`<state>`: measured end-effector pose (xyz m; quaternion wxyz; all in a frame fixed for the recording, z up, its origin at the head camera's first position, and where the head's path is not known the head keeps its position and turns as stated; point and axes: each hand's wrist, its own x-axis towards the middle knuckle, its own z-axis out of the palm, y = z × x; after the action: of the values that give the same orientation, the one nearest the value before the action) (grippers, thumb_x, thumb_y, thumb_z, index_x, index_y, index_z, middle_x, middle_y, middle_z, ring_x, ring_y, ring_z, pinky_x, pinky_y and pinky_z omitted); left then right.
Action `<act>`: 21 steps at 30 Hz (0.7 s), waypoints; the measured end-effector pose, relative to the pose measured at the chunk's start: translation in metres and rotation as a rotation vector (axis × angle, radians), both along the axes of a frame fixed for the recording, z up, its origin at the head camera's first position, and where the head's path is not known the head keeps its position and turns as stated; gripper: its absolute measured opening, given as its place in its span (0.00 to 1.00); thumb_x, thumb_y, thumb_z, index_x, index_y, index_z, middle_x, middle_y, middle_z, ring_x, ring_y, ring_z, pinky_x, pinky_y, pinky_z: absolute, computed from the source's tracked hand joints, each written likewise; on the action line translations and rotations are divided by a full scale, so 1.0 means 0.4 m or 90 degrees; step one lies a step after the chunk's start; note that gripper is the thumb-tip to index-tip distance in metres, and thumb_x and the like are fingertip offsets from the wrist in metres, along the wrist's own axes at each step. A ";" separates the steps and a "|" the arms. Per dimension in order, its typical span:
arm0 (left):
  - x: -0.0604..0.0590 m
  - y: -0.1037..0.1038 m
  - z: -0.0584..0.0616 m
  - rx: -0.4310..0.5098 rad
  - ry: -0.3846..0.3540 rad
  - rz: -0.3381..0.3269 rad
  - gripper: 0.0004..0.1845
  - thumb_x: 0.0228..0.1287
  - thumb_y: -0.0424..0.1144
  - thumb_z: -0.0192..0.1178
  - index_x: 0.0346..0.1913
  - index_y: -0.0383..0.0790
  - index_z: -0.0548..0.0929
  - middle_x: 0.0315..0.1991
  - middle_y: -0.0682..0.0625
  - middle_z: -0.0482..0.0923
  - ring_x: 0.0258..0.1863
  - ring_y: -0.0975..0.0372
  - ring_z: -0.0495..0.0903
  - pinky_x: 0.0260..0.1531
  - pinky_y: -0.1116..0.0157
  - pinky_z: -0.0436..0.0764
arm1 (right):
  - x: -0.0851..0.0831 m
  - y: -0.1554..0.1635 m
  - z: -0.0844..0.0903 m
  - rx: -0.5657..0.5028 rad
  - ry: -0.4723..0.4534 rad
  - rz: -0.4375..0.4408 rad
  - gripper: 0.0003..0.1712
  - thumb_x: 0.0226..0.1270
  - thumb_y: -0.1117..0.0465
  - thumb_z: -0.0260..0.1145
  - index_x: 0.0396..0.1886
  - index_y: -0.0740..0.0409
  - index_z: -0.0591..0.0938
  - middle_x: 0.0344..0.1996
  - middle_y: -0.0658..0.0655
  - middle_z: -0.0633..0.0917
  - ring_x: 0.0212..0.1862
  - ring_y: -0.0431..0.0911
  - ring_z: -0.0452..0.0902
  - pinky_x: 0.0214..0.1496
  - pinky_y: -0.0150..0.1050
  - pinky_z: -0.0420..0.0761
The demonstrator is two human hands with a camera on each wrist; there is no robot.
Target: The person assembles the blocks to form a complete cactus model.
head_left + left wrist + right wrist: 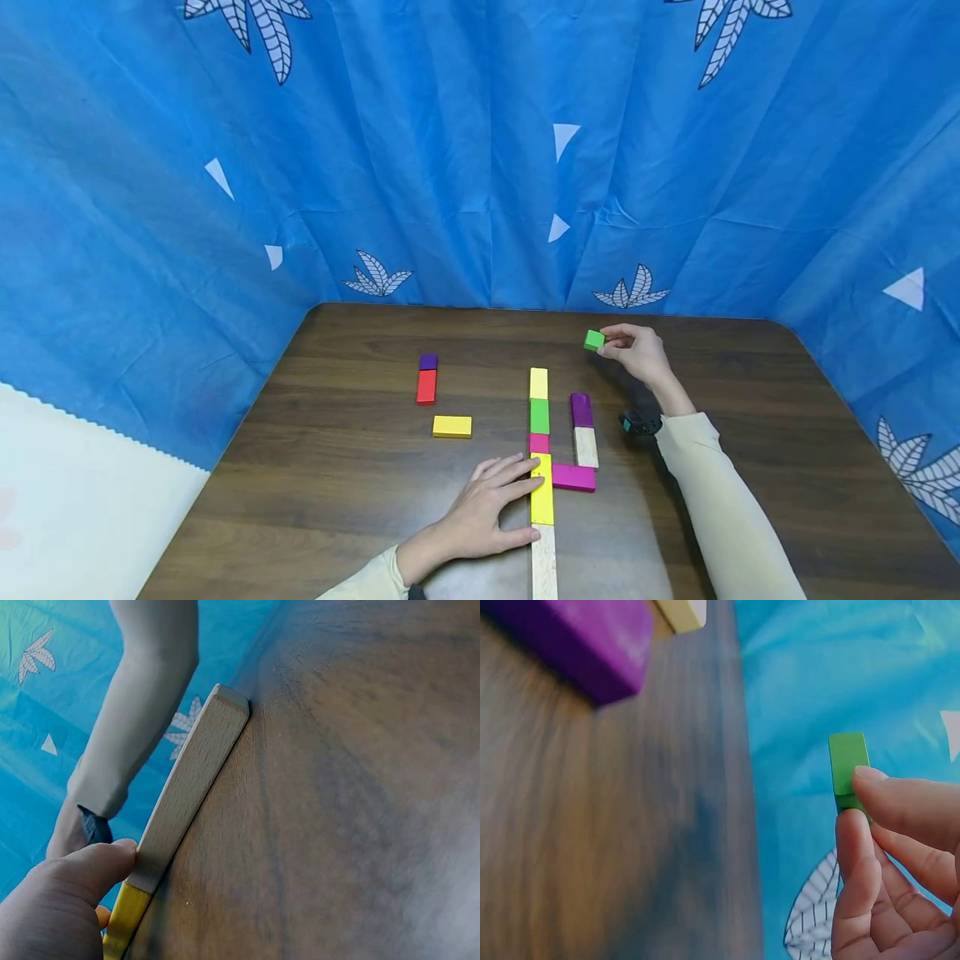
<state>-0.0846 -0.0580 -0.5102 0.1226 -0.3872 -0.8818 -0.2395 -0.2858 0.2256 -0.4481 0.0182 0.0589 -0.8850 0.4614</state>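
My right hand [639,353] pinches a small green block [594,340] between thumb and fingers, above the far right part of the table. In the right wrist view the same green block [848,763] shows at the fingertips. My left hand [478,518] lies with fingers spread and fairly straight. Its fingertips touch the long yellow block [542,492], and its thumb touches the plain wooden block [544,562]. These two sit end to end in a row with a pink block [539,443], a green block [539,417] and a pale yellow block [538,383].
Right of the row, a magenta block [574,477] juts out sideways, with a whitish block [586,447] and a purple block [581,410] beyond it. To the left lie a yellow block [452,427], a red block [426,387] and a dark purple block [428,362]. A blue curtain [450,167] hangs behind.
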 end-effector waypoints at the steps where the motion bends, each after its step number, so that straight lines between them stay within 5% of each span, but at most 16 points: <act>1: 0.000 0.000 -0.001 0.000 0.000 0.000 0.32 0.53 0.62 0.53 0.59 0.51 0.70 0.64 0.55 0.61 0.64 0.57 0.59 0.57 0.55 0.60 | -0.004 -0.009 0.004 -0.001 -0.001 0.009 0.21 0.52 0.57 0.68 0.47 0.58 0.78 0.36 0.60 0.82 0.36 0.48 0.74 0.35 0.35 0.76; 21: 0.001 0.004 0.006 0.006 -0.024 0.001 0.31 0.53 0.62 0.53 0.59 0.51 0.71 0.64 0.56 0.61 0.64 0.57 0.59 0.56 0.53 0.60 | -0.049 -0.178 -0.001 0.012 -0.081 0.132 0.17 0.50 0.63 0.68 0.42 0.58 0.80 0.33 0.57 0.81 0.34 0.47 0.75 0.34 0.37 0.76</act>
<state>-0.0840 -0.0565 -0.5078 0.1082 -0.3812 -0.8832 -0.2508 -0.3052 0.1546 -0.4485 -0.0866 0.1209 -0.8778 0.4554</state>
